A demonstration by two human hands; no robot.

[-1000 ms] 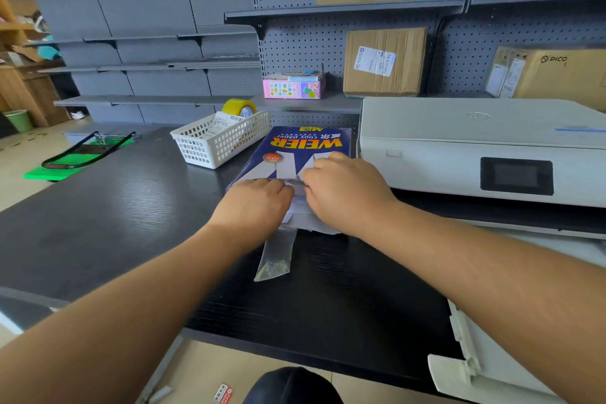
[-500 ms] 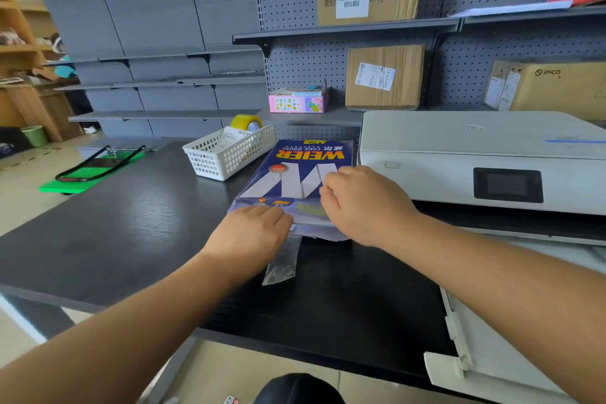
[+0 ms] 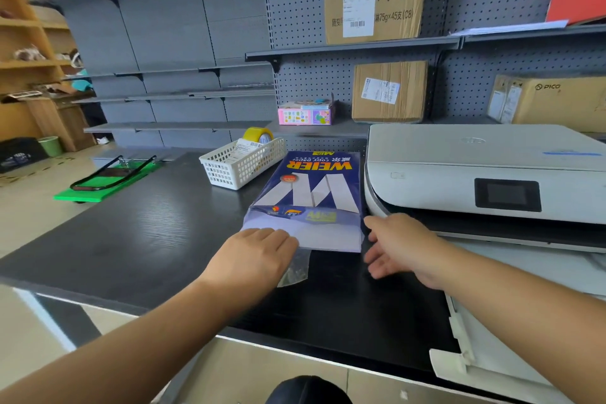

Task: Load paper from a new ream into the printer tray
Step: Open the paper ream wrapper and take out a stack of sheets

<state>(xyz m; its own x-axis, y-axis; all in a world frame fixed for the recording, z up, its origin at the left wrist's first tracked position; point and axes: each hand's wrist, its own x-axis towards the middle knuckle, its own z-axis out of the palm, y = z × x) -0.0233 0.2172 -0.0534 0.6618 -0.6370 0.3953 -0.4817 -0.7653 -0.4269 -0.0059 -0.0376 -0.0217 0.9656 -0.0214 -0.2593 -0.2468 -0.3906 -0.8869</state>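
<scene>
On dark desk (image 3: 137, 239), perhaps storeroom shelving (image 3: 183, 43)

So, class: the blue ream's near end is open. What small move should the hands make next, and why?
Probably the open right hand should close on the white sheets poking from the blue paper ream wrapper and slide them out, while the left hand steadies that end; both hands hold nothing yet.

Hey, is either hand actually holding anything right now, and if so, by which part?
The left hand rests on the opened near end of the paper ream; a closed grip cannot be told. The right hand is open beside it, holding nothing.
</scene>
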